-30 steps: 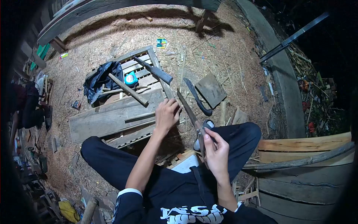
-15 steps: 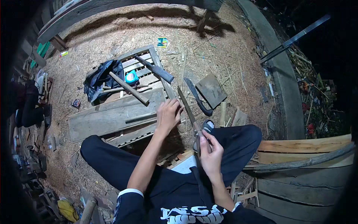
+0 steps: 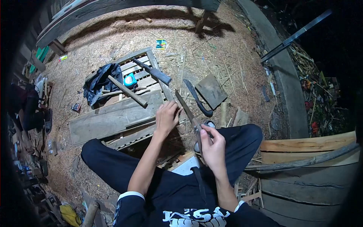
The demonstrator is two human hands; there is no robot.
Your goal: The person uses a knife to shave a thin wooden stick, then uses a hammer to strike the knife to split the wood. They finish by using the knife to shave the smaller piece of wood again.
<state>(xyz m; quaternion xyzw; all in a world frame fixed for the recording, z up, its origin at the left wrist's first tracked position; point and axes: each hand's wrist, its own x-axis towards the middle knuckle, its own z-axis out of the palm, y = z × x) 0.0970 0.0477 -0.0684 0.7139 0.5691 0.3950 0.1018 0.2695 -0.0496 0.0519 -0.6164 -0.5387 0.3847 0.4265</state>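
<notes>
In my right hand [image 3: 213,147] is a long, narrow knife [image 3: 184,105], its blade pointing up and away from me, thumb and fingers closed near the handle. My left hand [image 3: 167,118] is beside the blade, back of the hand up and fingers curled in. Whatever those fingers hold, if anything, is hidden. Beneath and left of that hand lies a weathered plank [image 3: 102,120] on a slatted wooden pallet [image 3: 148,56]. Just beyond the blade are a dark curved blade with a black handle [image 3: 197,97] and a square wooden board [image 3: 212,90].
On the pallet are a broad-bladed tool [image 3: 153,72], a teal tape measure [image 3: 129,80], a wooden stick [image 3: 127,90] and a black plastic bag [image 3: 100,83]. Boards [image 3: 310,145] stand at the right. Another person [image 3: 28,106] is at the far left. Wood shavings cover the ground.
The view has shifted slightly. My left hand and the knife have moved a little left and toward me; the right hand keeps hold of the knife.
</notes>
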